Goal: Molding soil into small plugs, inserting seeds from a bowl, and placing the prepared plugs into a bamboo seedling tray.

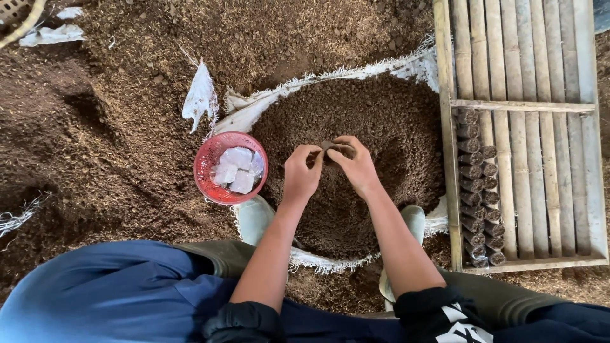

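Both hands, left hand [302, 173] and right hand [356, 164], pinch a small soil-filled tube [330, 147], seemingly half-packed; two short rows of filled tubes [478, 190] lie in the bamboo tray [527, 108], mostly bare

Soil-strewn floor [114, 127] bears a red basket [230, 168], white sack [330, 79] and bamboo tray [527, 127].

A red basket [206, 184] of clear folded bags sits left; a bamboo tray [546, 159] lies right.
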